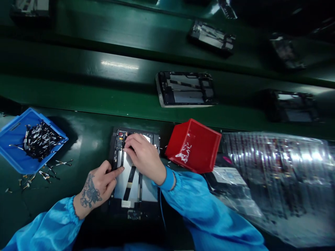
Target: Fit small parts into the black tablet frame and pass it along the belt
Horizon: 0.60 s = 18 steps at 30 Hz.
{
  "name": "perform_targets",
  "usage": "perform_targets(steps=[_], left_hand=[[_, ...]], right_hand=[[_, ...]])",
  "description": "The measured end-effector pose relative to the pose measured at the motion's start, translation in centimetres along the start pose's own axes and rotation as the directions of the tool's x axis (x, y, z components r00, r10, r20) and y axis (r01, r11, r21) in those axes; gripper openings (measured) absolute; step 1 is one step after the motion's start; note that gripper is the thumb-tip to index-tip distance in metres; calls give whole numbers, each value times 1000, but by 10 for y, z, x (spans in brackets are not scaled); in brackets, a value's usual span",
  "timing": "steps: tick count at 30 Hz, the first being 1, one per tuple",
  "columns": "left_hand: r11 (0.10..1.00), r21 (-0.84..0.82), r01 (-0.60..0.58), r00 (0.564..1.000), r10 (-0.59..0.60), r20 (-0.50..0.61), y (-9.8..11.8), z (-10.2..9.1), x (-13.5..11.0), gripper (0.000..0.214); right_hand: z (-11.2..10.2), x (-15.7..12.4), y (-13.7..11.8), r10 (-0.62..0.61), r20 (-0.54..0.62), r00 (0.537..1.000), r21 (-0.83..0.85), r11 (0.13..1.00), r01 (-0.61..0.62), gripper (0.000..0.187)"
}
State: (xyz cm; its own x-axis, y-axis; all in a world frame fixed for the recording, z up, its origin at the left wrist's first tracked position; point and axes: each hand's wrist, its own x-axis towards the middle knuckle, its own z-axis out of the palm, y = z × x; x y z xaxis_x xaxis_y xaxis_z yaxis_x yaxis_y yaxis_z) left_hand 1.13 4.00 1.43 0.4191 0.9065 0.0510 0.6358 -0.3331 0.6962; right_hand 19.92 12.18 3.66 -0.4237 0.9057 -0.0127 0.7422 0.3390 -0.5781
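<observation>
Midway along the near edge of the green workbench (78, 146), an opened tablet chassis (146, 188), flat on the surface, long axis running straight out from the body toward the far edge. Right hand (141, 155) the nearer of the two: directly above the chassis's far end, fingers (131, 148) bent and bunched down near the upper-left corner, a partly closed grip, whatever lies under the fingertips hidden, so no telling whether anything is held. Left hand (95, 184) just off the chassis's left long side, a tattoo across its back, index finger (116, 172) stretched out to that side's rim, remaining fingers curled, nothing visibly in its hold. Chassis bare and dark-framed: pale panel, black ribbon cables (129, 183) lengthwise down it, small circuit board (120, 137) close under the right hand's fingertips. Just right of the far end, a tilted red plastic bin (193, 146) holding white scraps. Toward the table's left edge, a blue plastic tray (15, 146) heaped with black and silver flex parts (42, 141), loose pieces (44, 174) scattered beside it. Toward the right edge, a printed card (229, 176) and a large clear plastic bag (277, 174). Beyond the far edge, on a green conveyor belt (78, 90), more opened chassis (185, 89).
</observation>
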Motion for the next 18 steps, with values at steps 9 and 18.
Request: perform_targets(steps=[9,18], left_hand=[[999,40,-17,1000,18,-22,2,-1,3,42],[997,-81,-7,997,1,-72,-4,7,-6,37]], right_hand=[[1,0,-1,-7,-6,1000,-27,1000,7,11],[-2,-6,-7,103,70,992,-50,994,-100,19]])
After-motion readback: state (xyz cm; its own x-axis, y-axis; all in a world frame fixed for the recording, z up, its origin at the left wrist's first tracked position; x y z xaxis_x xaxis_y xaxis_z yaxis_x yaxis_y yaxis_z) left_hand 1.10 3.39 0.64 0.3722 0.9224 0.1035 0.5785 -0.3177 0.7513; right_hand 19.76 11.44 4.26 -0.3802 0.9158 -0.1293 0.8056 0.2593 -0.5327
